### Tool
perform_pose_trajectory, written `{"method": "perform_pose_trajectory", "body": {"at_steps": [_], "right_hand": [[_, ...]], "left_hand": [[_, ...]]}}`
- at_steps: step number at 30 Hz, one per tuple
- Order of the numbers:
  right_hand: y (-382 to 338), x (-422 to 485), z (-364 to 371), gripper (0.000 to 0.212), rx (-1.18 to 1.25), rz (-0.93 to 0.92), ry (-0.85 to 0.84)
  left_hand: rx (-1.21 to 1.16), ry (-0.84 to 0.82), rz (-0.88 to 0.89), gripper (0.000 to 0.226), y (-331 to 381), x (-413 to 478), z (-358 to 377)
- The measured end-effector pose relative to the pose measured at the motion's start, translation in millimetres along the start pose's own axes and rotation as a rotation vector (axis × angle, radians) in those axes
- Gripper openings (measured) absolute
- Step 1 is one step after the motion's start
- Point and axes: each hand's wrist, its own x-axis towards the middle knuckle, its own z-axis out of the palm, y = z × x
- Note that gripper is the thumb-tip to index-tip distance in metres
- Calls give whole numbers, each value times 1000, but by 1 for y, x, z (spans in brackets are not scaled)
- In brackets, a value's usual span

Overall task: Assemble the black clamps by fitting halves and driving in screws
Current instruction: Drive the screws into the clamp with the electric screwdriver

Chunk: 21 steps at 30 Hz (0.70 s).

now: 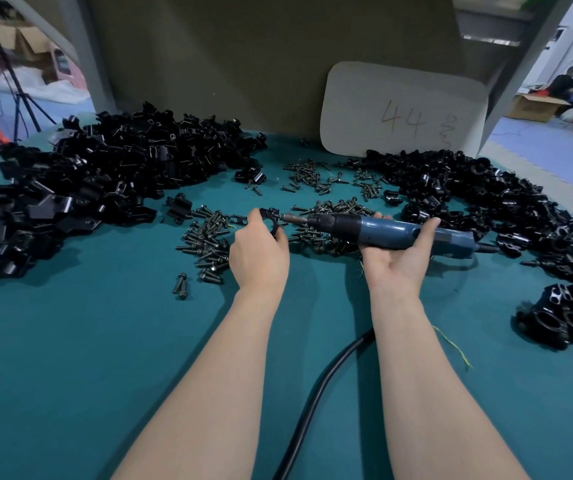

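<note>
One clamp (272, 221) is pinched in left hand (259, 252); screwdriver (382, 232) is gripped by right hand (399, 256), bit at clamp.

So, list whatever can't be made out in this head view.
All in the head view:
- Whether a screw sits at the screwdriver tip: too small, against the clamp in the left hand.
- Clamp's underside: hidden by that hand.
- Cable: cut off by the bottom edge.
- Card scribble beside "44": blurred.

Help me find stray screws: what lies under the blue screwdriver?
The right hand cradles the screwdriver from beneath; loose screws lie under its front. Whatever sits below the palm is hidden.
</note>
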Motion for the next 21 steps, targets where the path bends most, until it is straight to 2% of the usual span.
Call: {"method": "perform_pose_trajectory", "body": {"at_steps": [4, 11, 16, 21], "right_hand": [[1, 1, 0, 52, 5, -4, -16], [3, -1, 1, 40, 10, 25, -60], [5, -2, 1, 52, 18, 51, -89], [6, -5, 3, 46, 89, 122, -116]], "left_hand": [[3, 1, -10, 27, 0, 1, 0], [-8, 7, -39, 25, 0, 2, 0], [-12, 9, -55, 27, 0, 3, 0], [-17, 11, -53, 28, -1, 2, 0]]}}
